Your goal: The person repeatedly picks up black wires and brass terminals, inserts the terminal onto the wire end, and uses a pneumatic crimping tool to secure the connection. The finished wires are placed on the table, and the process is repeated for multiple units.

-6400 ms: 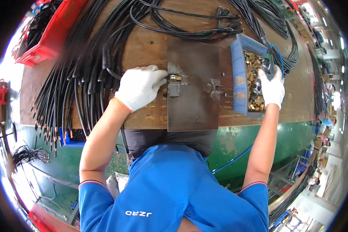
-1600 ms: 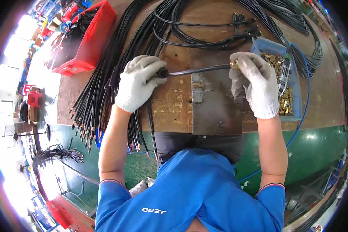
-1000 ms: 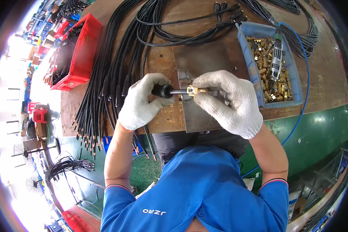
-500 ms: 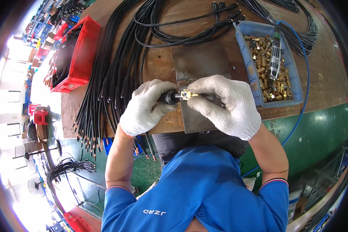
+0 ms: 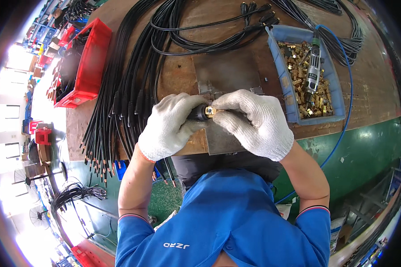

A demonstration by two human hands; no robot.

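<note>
My left hand, in a white knit glove, is closed round a black cylindrical cable connector. Between the thumb and fingers of my gloved right hand is a small brass fitting, whose body meets the connector's end. The right fingertips cover part of the fitting, and the left palm hides the rest of the connector. Both hands are above a dark metal plate on the wooden bench, close to its front edge.
A blue bin at right holds many brass fittings and a power screwdriver with a blue hose. Black cables with copper-coloured ends hang over the front edge. A red crate stands at left.
The brass fitting and the black connector have come together; the metal stem that showed between them is now hidden. The hands are slightly closer to each other.
</note>
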